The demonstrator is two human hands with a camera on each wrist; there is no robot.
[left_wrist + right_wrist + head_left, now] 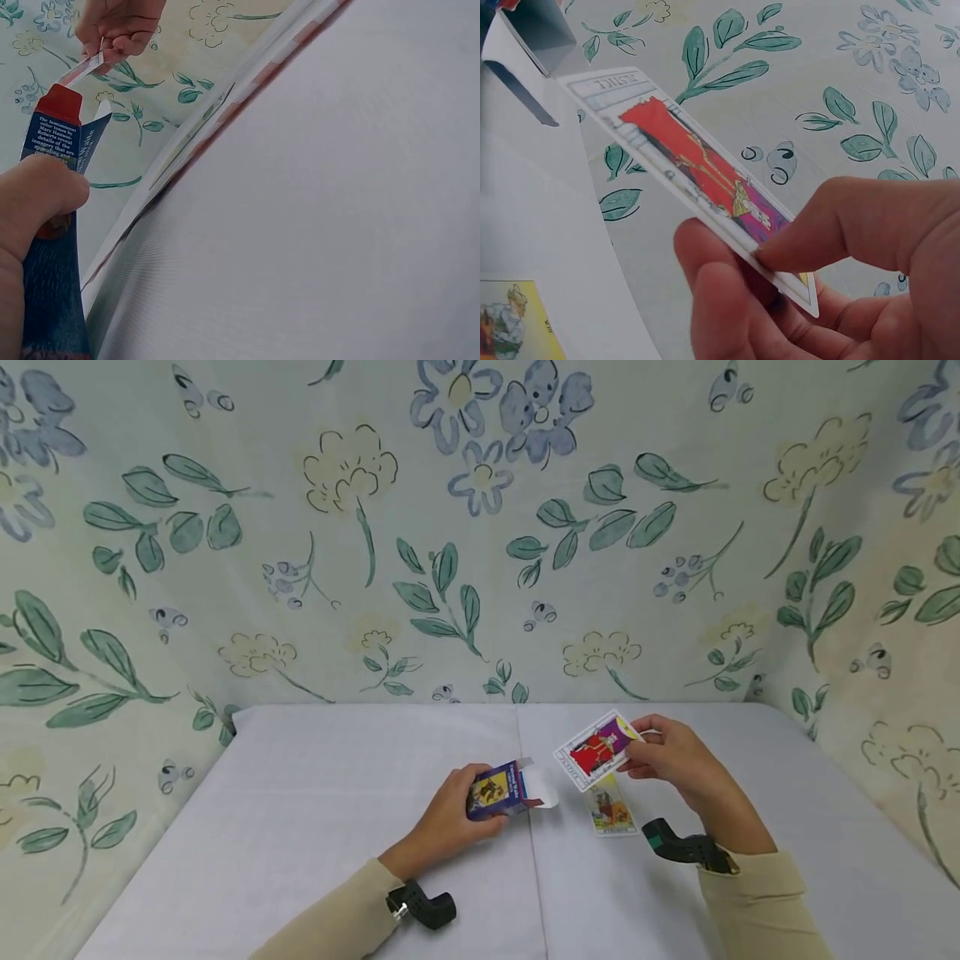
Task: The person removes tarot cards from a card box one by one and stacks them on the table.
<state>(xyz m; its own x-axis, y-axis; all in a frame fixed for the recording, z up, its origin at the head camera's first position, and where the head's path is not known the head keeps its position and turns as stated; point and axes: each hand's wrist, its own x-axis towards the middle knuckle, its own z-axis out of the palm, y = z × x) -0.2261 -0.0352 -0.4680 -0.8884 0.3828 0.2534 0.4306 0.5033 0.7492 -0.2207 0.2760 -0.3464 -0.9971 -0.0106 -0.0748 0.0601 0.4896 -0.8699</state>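
My left hand [457, 810] grips a blue card box [495, 791], its open flap end facing right. In the left wrist view the thumb lies across the printed side of the box [52, 277], below a red flap. A tarot card [597, 750] with a red-robed figure is pinched by my right hand [667, 756] at one end. The right wrist view shows this card [697, 165] tilted, with "JUSTICE" along its far edge and my thumb on its face. Beneath the held card, another tarot card [611, 810] lies face up on the table.
A white cloth covers the table [337, 827], with a crease running down its middle. Behind it hangs a flowered fabric backdrop [480, 527]. Black wrist cameras sit on the left sleeve [423, 906] and the right sleeve [686, 846].
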